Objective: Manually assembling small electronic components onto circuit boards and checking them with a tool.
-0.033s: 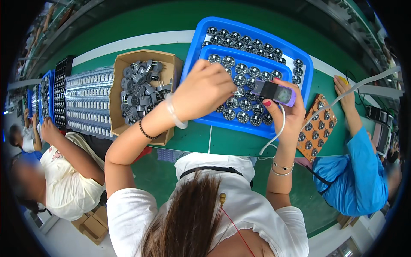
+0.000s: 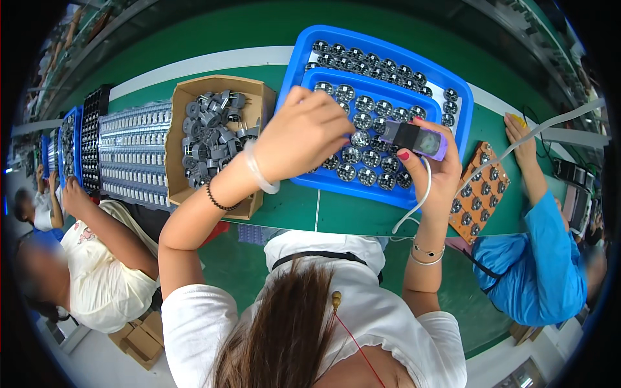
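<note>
My left hand (image 2: 307,134) hovers over the left side of a blue tray (image 2: 317,74). Its fingers are curled together and hide whatever may be between them. In my right hand (image 2: 441,176) is a small purple see-through handheld device (image 2: 427,142) with a black band and a white cable (image 2: 422,200). The device's black end reaches over the tray. Rows of small round black parts with shiny details (image 2: 367,176) fill this tray, and one part (image 2: 360,138) lies between my left fingertips and the device. The smaller tray rests in a larger blue tray (image 2: 381,39) holding more such parts.
On the left stands a cardboard box (image 2: 217,83) of grey round components with pins (image 2: 210,119). Beyond it are clear packing trays (image 2: 132,145). An orange-brown board with round parts (image 2: 479,194) lies right. People sit on both sides, one with a hand (image 2: 522,139) near the board.
My left hand has shifted slightly left, away from the device, so the part beneath its fingertips shows more. My right hand and the device stay in place.
</note>
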Action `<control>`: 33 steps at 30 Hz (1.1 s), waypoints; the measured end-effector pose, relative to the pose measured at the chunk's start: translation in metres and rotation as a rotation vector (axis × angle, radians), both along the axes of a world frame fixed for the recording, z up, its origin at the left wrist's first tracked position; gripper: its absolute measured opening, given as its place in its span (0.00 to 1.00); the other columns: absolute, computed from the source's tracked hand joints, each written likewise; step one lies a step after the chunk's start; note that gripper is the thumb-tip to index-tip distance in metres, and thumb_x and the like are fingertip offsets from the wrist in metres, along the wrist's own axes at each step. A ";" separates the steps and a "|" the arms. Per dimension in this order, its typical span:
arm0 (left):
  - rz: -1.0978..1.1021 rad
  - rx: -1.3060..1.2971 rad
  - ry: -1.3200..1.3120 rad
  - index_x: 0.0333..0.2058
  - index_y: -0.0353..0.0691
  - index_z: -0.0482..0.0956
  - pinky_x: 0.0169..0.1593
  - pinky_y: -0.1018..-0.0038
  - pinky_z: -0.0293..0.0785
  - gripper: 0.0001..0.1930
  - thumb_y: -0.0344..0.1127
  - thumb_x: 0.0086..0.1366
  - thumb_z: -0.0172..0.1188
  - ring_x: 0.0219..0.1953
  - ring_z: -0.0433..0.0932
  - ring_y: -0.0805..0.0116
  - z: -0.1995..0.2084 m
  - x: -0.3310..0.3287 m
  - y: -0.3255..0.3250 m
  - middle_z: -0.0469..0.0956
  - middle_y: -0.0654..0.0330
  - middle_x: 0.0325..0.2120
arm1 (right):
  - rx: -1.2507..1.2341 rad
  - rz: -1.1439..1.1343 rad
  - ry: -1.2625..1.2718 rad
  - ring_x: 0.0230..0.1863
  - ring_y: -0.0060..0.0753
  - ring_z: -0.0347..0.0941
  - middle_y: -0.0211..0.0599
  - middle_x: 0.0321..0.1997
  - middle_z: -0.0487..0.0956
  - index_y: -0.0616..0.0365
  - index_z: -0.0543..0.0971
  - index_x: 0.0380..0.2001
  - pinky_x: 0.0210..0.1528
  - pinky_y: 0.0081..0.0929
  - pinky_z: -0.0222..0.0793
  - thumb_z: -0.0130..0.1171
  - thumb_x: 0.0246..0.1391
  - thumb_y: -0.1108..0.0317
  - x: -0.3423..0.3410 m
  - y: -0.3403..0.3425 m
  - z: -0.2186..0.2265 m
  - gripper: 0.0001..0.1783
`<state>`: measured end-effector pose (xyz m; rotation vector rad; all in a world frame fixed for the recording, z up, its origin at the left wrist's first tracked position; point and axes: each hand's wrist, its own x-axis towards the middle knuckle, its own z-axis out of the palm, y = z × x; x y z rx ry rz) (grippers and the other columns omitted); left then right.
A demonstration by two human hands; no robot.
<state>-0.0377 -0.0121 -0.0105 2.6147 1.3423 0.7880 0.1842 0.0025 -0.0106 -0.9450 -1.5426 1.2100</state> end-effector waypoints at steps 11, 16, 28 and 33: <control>0.062 0.055 0.087 0.23 0.44 0.78 0.42 0.71 0.59 0.04 0.34 0.46 0.63 0.35 0.68 0.69 0.008 -0.011 -0.001 0.71 0.68 0.24 | 0.193 0.078 -0.313 0.44 0.29 0.71 0.38 0.43 0.71 0.61 0.75 0.43 0.43 0.22 0.69 0.69 0.37 0.75 -0.013 -0.001 0.001 0.24; 0.060 -0.042 0.155 0.27 0.44 0.79 0.42 0.72 0.59 0.07 0.33 0.46 0.64 0.37 0.70 0.70 0.006 -0.011 -0.001 0.74 0.69 0.28 | 0.196 0.068 -0.329 0.44 0.29 0.71 0.38 0.43 0.72 0.61 0.76 0.42 0.43 0.22 0.69 0.69 0.37 0.75 -0.013 -0.002 0.002 0.24; 0.048 0.041 -0.085 0.25 0.44 0.78 0.40 0.72 0.59 0.07 0.32 0.45 0.66 0.35 0.71 0.71 0.020 0.004 -0.010 0.74 0.70 0.26 | 0.185 0.082 -0.322 0.44 0.30 0.70 0.38 0.44 0.71 0.62 0.75 0.43 0.43 0.23 0.69 0.69 0.37 0.75 -0.015 -0.005 0.003 0.25; 0.082 0.047 0.054 0.24 0.45 0.79 0.40 0.72 0.58 0.06 0.32 0.45 0.65 0.34 0.70 0.71 0.008 -0.006 -0.007 0.74 0.70 0.25 | 0.078 -0.060 -0.161 0.45 0.30 0.69 0.38 0.44 0.71 0.62 0.74 0.43 0.48 0.24 0.66 0.70 0.37 0.75 -0.009 -0.008 0.001 0.25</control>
